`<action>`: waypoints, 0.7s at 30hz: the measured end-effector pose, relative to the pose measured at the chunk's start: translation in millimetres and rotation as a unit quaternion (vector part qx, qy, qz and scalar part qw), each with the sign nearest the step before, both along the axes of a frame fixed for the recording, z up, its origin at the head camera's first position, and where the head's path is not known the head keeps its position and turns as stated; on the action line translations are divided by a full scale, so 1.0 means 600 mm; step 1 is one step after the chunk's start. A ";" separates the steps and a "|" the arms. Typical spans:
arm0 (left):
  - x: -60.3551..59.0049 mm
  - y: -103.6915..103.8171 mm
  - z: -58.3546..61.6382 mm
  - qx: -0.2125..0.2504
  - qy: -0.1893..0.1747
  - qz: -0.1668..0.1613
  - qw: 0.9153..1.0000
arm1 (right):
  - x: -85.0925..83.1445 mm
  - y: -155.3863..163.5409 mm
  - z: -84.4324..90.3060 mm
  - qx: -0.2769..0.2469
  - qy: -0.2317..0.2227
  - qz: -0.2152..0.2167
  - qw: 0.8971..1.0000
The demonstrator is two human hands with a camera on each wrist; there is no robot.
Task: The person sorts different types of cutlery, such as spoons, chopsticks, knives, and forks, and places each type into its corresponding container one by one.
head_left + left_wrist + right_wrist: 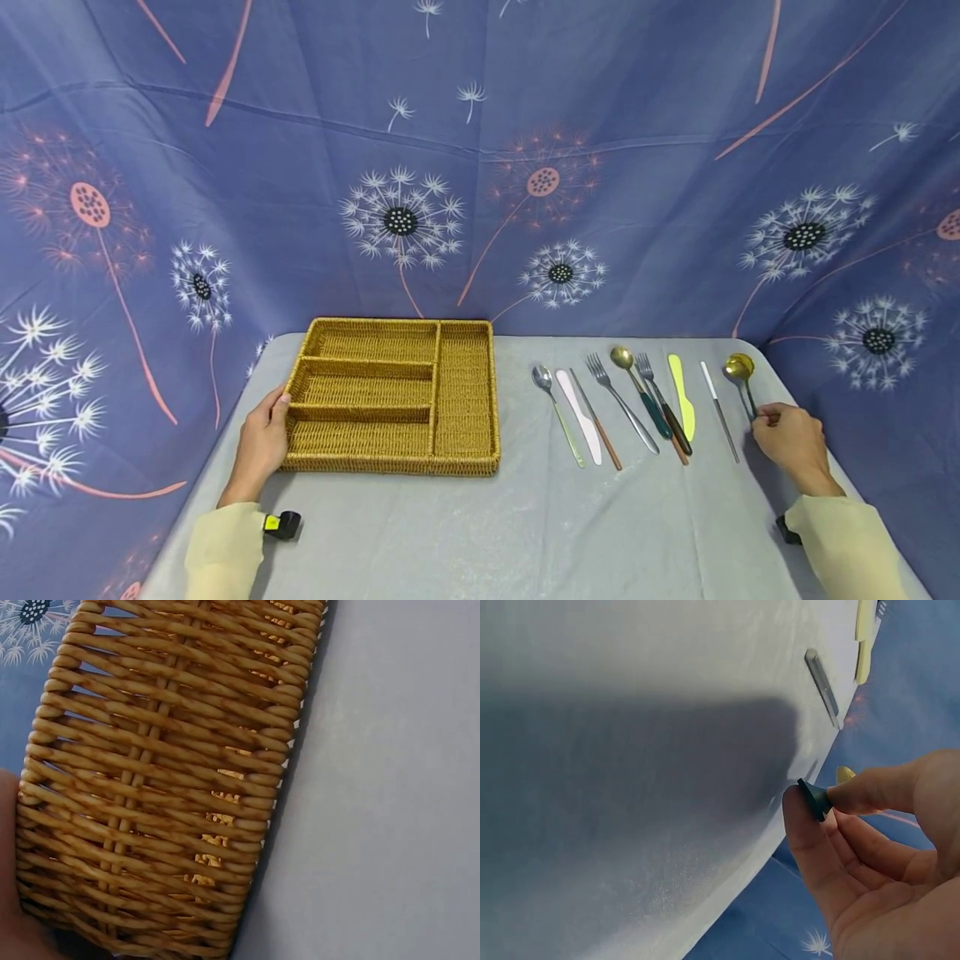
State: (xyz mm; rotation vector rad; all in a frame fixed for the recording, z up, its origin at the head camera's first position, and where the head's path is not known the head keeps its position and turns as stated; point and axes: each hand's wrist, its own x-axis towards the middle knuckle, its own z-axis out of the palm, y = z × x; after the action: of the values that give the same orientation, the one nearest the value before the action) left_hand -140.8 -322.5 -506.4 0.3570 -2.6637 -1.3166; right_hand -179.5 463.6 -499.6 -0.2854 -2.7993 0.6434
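Note:
A woven wicker cutlery tray (466, 392), divided into several compartments, sits on the left half of the table. My left hand (264, 435) grips its left side, thumb over the rim; the left wrist view shows the tray's woven wall (157, 765) up close. At the far right, my right hand (791, 440) pinches a gold-bowled spoon (738, 367) by the handle, its bowl pointing away from me. In the right wrist view the dark green handle end (815, 799) shows between thumb and fingertips.
Cutlery lies in a row between tray and right hand: a spoon (564, 422), a pink knife (580, 417), forks (622, 400), a green-handled spoon (651, 408), a yellow knife (682, 396) and a white-and-grey chopstick (720, 411). A patterned blue cloth (480, 233) hangs behind the table.

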 end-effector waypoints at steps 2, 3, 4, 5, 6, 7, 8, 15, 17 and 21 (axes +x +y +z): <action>0.000 0.000 0.000 0.000 0.003 0.001 1.000 | 0.003 -0.002 -0.001 -0.002 0.002 -0.001 1.000; 0.000 0.001 0.000 0.000 0.003 0.001 1.000 | 0.004 -0.004 -0.001 0.000 0.006 0.000 1.000; 0.000 0.001 0.001 0.000 0.003 0.000 1.000 | 0.006 -0.005 -0.003 0.000 0.010 0.000 1.000; 0.000 0.001 0.001 0.000 0.001 -0.001 1.000 | 0.008 -0.008 -0.003 0.001 0.013 0.000 1.000; 0.000 0.001 0.001 0.001 0.000 -0.002 1.000 | 0.010 -0.012 -0.002 0.001 0.016 0.000 1.000; 0.000 0.001 0.001 0.001 -0.002 -0.001 1.000 | 0.012 -0.015 -0.001 0.000 0.018 -0.001 1.000; 0.000 0.001 0.001 0.001 -0.002 -0.001 1.000 | 0.013 -0.018 -0.001 0.001 0.022 0.000 1.000; -0.002 0.000 0.001 -0.003 0.001 0.005 1.000 | 0.023 -0.037 0.010 -0.008 0.025 0.003 1.000; -0.002 0.000 0.001 -0.003 0.001 0.006 1.000 | 0.027 -0.043 0.012 -0.010 0.025 0.007 1.000; -0.001 0.000 0.000 -0.002 -0.001 0.007 1.000 | 0.038 -0.057 0.016 -0.011 0.036 0.020 0.999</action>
State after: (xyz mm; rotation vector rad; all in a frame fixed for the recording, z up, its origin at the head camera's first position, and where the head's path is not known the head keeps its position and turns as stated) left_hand -141.4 -322.6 -506.4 0.3753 -2.6595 -1.3083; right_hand -156.6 429.6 -490.2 -0.2071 -2.7364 0.6803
